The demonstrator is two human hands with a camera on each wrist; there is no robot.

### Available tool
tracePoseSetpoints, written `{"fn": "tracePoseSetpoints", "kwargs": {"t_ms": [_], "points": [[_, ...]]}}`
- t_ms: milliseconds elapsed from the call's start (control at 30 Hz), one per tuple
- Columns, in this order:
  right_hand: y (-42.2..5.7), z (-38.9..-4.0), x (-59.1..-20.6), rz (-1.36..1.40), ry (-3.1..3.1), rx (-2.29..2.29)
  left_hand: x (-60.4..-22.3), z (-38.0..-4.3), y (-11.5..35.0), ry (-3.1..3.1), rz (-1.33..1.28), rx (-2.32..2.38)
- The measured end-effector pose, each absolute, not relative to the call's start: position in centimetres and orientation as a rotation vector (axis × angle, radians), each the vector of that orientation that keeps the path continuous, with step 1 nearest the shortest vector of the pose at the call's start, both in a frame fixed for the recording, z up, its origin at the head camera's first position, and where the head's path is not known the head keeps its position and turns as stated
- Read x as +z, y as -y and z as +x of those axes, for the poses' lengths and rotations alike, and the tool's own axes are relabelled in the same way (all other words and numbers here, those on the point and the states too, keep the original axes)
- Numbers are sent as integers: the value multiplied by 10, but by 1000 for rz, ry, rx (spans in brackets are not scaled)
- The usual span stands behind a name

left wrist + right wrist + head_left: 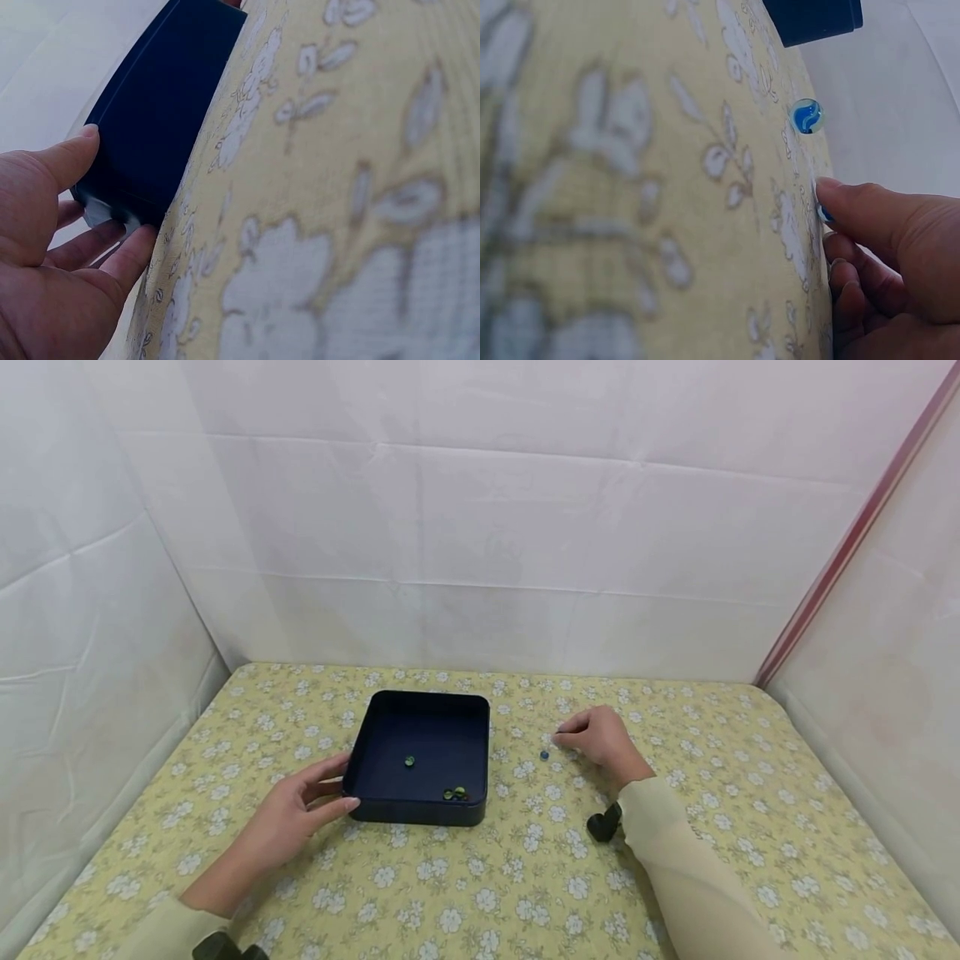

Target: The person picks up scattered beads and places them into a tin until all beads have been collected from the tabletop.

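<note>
A dark blue square tray [420,814] stands on the cloth. My left hand [288,814] grips its near left corner, the thumb on the front wall and the fingers along the left side; the left wrist view shows this thumb [75,154] against the wall. One green marble [408,762] lies mid-tray, and several marbles [460,792] sit together in its near right corner. Right of the tray, my right hand [600,739] pinches a blue marble [826,213], mostly hidden by the fingers, at the cloth. Beside that hand lies a clear marble with a blue swirl [807,117].
A yellow cloth with white flowers [487,893] covers the table. White sheeting [480,527] hangs behind and at both sides, with a red strip [855,531] down the right corner. A black wrist device [603,822] sits at the right sleeve.
</note>
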State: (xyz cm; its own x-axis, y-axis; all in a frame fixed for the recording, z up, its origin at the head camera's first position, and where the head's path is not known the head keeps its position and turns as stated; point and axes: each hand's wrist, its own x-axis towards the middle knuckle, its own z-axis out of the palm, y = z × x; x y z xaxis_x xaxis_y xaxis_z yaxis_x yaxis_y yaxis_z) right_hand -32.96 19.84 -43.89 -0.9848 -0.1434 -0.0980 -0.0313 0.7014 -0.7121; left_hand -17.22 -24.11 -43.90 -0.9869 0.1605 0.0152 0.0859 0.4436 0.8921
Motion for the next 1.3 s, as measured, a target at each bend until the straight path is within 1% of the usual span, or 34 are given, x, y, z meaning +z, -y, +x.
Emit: {"fn": "tracePoseSetpoints", "kwargs": {"t_ms": [1300], "points": [[-200, -329, -443, -86, -2728, -1244, -440, -172, 241, -2619, 222, 1599]]}}
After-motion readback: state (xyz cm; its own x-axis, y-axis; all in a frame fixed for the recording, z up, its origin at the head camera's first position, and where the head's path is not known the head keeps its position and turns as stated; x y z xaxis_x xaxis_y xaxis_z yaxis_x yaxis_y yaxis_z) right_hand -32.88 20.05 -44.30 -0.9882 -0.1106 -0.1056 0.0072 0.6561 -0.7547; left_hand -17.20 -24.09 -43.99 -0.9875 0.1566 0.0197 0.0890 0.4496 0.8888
